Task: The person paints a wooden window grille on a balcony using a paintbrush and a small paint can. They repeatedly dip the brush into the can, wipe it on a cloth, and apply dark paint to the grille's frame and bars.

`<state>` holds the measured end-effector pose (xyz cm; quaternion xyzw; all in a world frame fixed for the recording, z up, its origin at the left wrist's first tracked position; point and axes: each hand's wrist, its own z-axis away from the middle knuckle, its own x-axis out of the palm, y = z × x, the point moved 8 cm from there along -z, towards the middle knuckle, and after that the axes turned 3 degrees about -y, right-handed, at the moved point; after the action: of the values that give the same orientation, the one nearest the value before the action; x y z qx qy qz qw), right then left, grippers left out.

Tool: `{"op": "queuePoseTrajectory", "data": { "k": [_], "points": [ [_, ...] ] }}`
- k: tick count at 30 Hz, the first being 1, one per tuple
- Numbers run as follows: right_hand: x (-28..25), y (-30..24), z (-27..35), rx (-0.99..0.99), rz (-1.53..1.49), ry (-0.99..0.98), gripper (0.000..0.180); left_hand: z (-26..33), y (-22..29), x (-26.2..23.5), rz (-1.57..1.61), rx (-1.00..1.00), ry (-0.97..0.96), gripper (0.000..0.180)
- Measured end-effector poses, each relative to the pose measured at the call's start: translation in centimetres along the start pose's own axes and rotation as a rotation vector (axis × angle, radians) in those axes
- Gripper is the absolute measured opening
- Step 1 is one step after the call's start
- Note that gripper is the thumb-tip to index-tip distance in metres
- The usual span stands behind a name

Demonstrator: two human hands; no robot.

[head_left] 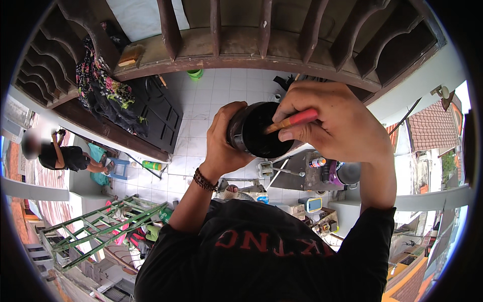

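Observation:
A dark round pot (241, 132) is held up in front of me, its opening facing my view and its inside black. My left hand (221, 138) wraps round its left side, fingers closed on the wall. With my right hand (332, 118) I pinch a brush (299, 120) with a red-tipped wooden handle. The brush's lower end dips inside the pot, where its bristles are lost in the dark. Whether the pot holds a liquid I cannot tell.
Brown wooden slats on a ledge (186, 60) arch across the far side. A floral cloth (108, 90) hangs at left, above a dark door (158, 118). A green ladder (100, 226) leans at lower left. Another person (65, 156) holds something up at far left. White tiles (216, 90) cover the floor.

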<state>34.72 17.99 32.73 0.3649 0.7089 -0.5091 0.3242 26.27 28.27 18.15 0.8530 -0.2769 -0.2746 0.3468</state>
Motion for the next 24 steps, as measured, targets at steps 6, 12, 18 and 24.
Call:
{"op": "queuePoseTrajectory", "data": {
  "k": [6,12,18,24],
  "points": [
    [0.5,0.0,-0.1,-0.005,0.022,-0.009,0.021,0.3,-0.1,0.3,-0.033,-0.006,-0.02,0.085],
    [-2.7,-2.0,0.2,-0.077,0.05,0.147,0.026,0.9,-0.9,0.2,-0.027,-0.058,-0.04,0.086],
    [-1.6,-2.8,1.4,-0.104,0.128,0.222,0.026,0.6,-0.4,0.3,0.039,-0.071,-0.052,0.084],
    [-0.2,-2.8,2.2,-0.173,0.324,0.263,0.031,0.7,-1.0,0.7,0.11,-0.152,-0.086,0.086]
  ]
}}
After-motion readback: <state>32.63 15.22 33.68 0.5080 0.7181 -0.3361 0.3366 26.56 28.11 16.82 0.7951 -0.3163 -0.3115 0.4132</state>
